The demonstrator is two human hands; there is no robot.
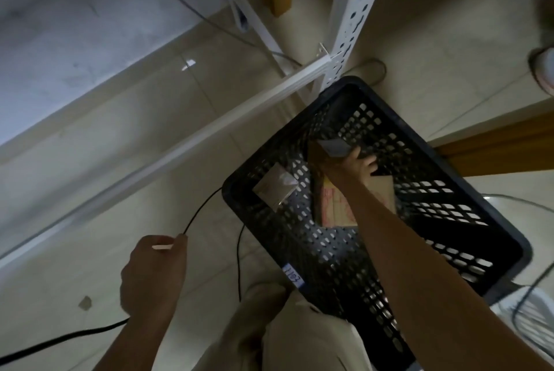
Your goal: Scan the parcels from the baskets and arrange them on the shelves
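In the head view, the black basket (pixel 449 190) stands on the floor (pixel 150 136), just in front of the white shelf post (pixel 356 11), probably so that parcels go from it to the shelf with little reaching.

The right hand (pixel 358 165) is deep inside the basket. Its fingers (pixel 371 166) are curled on an upright brown parcel (pixel 317 154) with a grey label, at the far wall of the basket, and the thumb is near the label. I judge it a grip for lifting this parcel out to be scanned.

Two more parcels lie on the basket bottom: a pale carton (pixel 274 190) at the left wall, and a flat box (pixel 380 193) with pink print in the middle, under the right forearm.

The left hand (pixel 153 274) waits outside the basket, to its left and above the floor. Its fingers are closed around a thing from which a black cable (pixel 204 211) runs. This is likely the scanner (pixel 162 247), held ready for the label.

Much is hard to see. The hand covers the scanner except for a pale strip. The forearm hides part of the flat box. The picture is dim and blurred, so no label can be read. The shelf boards are cut off at the top.
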